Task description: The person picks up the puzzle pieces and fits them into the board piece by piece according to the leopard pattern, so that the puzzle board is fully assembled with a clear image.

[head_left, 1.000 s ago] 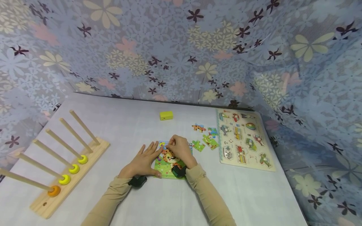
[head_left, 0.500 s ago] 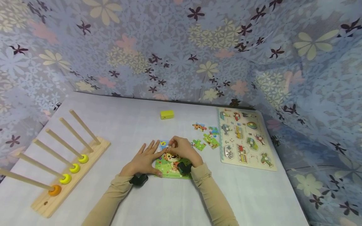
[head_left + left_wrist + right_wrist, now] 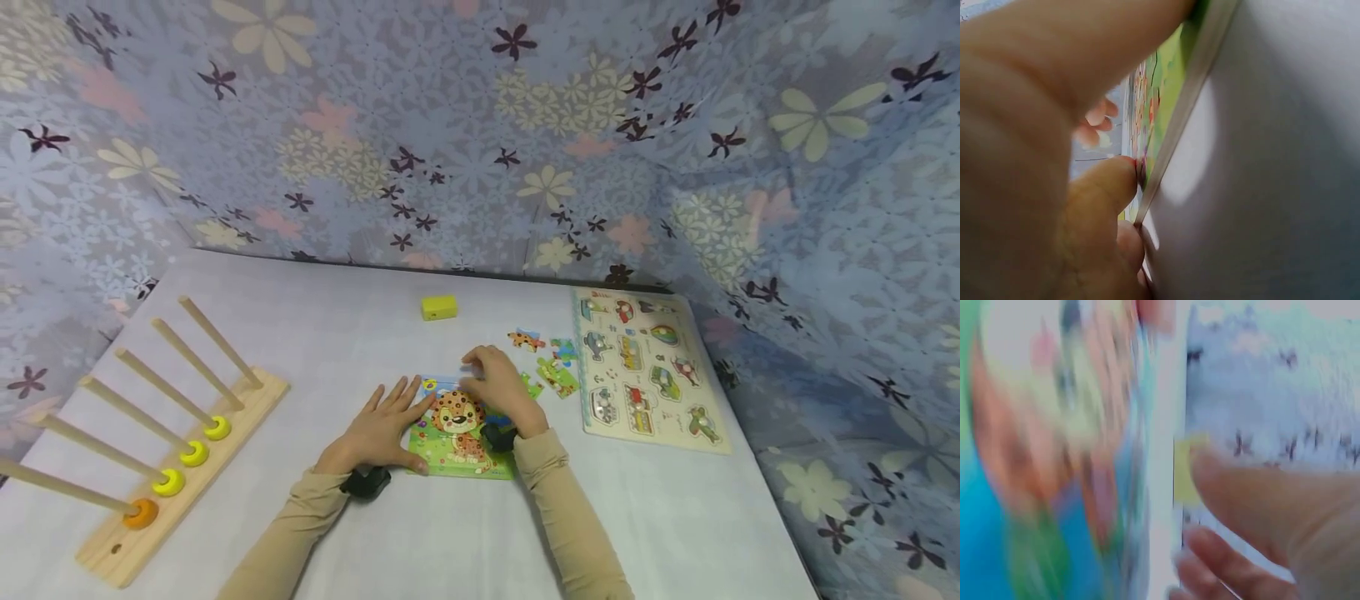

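A jigsaw puzzle board (image 3: 457, 468) with a spotted leopard cub lies flat on the table. My left hand (image 3: 378, 429) rests on its left edge, fingers spread, the thumb near the lower left corner. In the left wrist view, fingers (image 3: 1107, 187) touch the board's edge. Over the board's upper right is my right hand (image 3: 501, 387), fingers loosely bent, hiding part of the picture. Nothing shows between its thumb (image 3: 1241, 500) and fingers in the blurred right wrist view. Loose jigsaw pieces (image 3: 557, 377) lie to its right, one partly covered by the hand.
A yellow block (image 3: 438, 307) sits behind the puzzle. On the left stands a wooden peg rack (image 3: 258, 392) with tall dowels and several yellow and orange rings. A picture board (image 3: 600, 427) with vehicle shapes lies at the right. Floral fabric (image 3: 480, 167) hangs behind the table.
My right hand has moved right and a little away from the puzzle's top, its pinch loosened, uncovering the cub's face. My left hand stays put.
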Motion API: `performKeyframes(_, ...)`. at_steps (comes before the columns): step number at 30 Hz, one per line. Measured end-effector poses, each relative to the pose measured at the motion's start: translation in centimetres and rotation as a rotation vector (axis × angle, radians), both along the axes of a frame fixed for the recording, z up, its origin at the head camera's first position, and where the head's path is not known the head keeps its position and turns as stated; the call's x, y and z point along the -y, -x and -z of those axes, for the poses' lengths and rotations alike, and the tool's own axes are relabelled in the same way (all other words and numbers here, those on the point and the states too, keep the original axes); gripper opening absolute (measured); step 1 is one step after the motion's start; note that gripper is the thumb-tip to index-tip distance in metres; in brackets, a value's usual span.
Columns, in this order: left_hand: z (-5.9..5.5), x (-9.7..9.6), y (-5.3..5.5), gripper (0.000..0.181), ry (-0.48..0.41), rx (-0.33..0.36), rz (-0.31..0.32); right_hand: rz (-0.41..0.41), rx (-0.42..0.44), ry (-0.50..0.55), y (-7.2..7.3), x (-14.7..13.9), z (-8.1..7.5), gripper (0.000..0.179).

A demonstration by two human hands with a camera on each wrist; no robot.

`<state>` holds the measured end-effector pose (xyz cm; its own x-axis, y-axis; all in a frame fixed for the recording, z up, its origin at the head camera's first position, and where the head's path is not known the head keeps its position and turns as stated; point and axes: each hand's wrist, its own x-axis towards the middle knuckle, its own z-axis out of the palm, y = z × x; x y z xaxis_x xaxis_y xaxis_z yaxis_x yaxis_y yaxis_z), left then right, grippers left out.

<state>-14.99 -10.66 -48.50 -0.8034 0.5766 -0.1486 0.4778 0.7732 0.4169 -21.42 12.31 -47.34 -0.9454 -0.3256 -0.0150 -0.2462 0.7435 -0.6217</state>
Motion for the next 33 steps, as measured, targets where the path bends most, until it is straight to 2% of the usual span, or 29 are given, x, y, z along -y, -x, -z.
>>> performKeyframes(4,-0.2,-0.1,-0.1,0.109,-0.007,0.007,-0.006,0.186,-0.123,-0.015,2.7,-3.1,0.2,0.036)
performKeyframes(6,-0.1,-0.2,-0.2,0.11,-0.014,0.015,-0.011,0.242,-0.12,-0.052,3.8,-4.7,0.5,0.04)
performKeyframes(9,-0.1,-0.3,-0.3,0.112,-0.015,0.028,-0.012,0.28,-0.061,-0.113,4.6,-6.4,0.9,0.045)
performKeyframes(13,-0.1,-0.3,-0.2,0.112,-0.01,0.04,-0.013,0.291,0.023,-0.116,4.4,-7.5,1.1,0.048)
performKeyframes(15,-0.1,-0.2,-0.1,0.113,-0.019,0.047,-0.018,0.306,0.049,-0.065,4.0,-7.7,1.1,0.05)
performKeyframes(19,0.0,-0.2,0.0,0.114,-0.033,0.054,-0.017,0.344,0.035,0.015,2.9,-7.9,1.7,0.05)
performKeyframes(23,0.3,-0.2,0.1,0.116,-0.022,0.05,-0.019,0.32,-0.067,0.019,2.1,-8.0,2.4,0.041)
performKeyframes(26,0.4,-0.3,0.1,0.116,-0.028,0.053,-0.027,0.308,-0.108,0.086,1.7,-8.0,2.4,0.036)
performKeyframes(28,0.5,-0.3,0.0,0.116,-0.036,0.059,-0.03,0.292,-0.076,0.182,1.4,-7.9,2.0,0.034)
performKeyframes(30,0.5,-0.3,0.0,0.117,-0.035,0.061,-0.027,0.26,0.01,0.29,1.1,-7.5,1.6,0.032)
performKeyframes(33,0.5,-0.4,0.0,0.117,-0.028,0.055,-0.024,0.153,0.13,0.384,0.6,-6.4,1.1,0.03)
